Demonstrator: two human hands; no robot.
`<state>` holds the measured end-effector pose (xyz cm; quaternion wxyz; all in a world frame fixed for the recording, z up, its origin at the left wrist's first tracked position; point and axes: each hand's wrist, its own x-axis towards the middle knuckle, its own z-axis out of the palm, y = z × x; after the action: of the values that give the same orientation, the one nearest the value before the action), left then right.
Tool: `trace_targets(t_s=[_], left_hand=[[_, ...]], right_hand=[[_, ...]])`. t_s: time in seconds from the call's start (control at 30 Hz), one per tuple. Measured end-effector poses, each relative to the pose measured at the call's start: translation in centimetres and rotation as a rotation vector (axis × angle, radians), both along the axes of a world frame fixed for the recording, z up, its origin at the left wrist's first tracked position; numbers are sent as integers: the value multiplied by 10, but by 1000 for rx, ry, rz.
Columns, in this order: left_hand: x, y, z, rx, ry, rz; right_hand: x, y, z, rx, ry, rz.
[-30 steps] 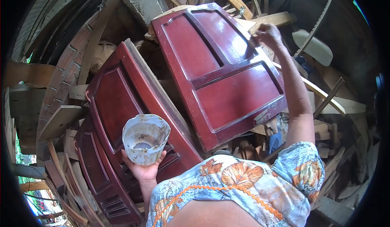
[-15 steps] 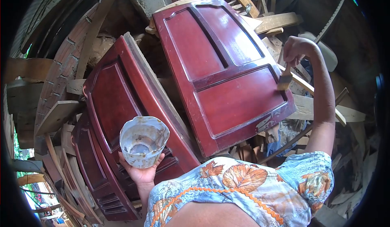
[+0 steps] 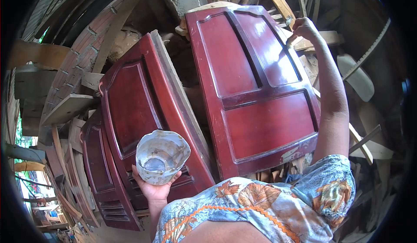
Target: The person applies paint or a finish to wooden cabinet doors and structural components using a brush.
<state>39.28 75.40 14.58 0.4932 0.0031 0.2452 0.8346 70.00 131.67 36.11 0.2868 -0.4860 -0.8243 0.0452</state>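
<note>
The left hand [image 3: 155, 191] is cupping a stained, whitish container [image 3: 161, 174] from below, clamped around its base, with the open mouth facing upward. Beyond that hand, a dark red panelled door [image 3: 128, 104] is leaning at a slant. The right hand [image 3: 305, 29] is pinching a brush [image 3: 289, 41], mostly hidden by the fingers, near the edge of a second red door [image 3: 269, 123], which is spreading below and to the left of that hand. A curved pale piece [image 3: 356, 78] is lying below and to the right of the right hand.
</note>
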Motion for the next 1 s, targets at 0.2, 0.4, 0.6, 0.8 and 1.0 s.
trace_targets(t_s=[0.2, 0.4, 0.6, 0.8, 1.0], left_hand=[[3, 1, 5, 3, 7, 17], [1, 1, 4, -27, -8, 9], [1, 1, 3, -2, -1, -1], [0, 1, 1, 12, -9, 14], [-6, -2, -9, 49, -11, -10]], right_hand=[[-20, 69, -57, 51, 469, 146], [-19, -8, -40, 88, 99, 210], [-9, -106, 15, -354, -224, 184], [-13, -96, 32, -635, -147, 269], [-36, -18, 11, -393, 144, 167]])
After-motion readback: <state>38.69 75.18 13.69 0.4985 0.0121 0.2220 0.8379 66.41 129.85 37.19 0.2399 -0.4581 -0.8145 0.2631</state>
